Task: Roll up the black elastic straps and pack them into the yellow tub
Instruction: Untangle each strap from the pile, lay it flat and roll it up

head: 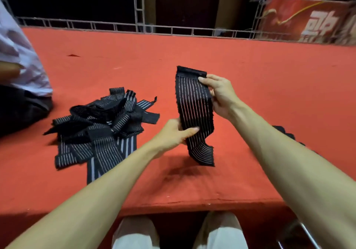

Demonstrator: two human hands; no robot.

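A black elastic strap (194, 110) with thin white stripes hangs upright above the red table, held between both hands. My right hand (219, 96) pinches its upper right edge, just below the plain black end patch. My left hand (173, 133) grips the strap's lower left edge, thumb across the front. The strap's bottom end curls free beneath my left hand. A loose pile of the same striped straps (100, 129) lies on the table to the left. The yellow tub is not in view.
The red cloth-covered table (269, 87) stretches far back to a metal truss rail (115, 26). A seated person in a white shirt (21, 60) is at the far left. More black strap pieces (285, 131) peek out behind my right forearm. My knees show below the table's front edge.
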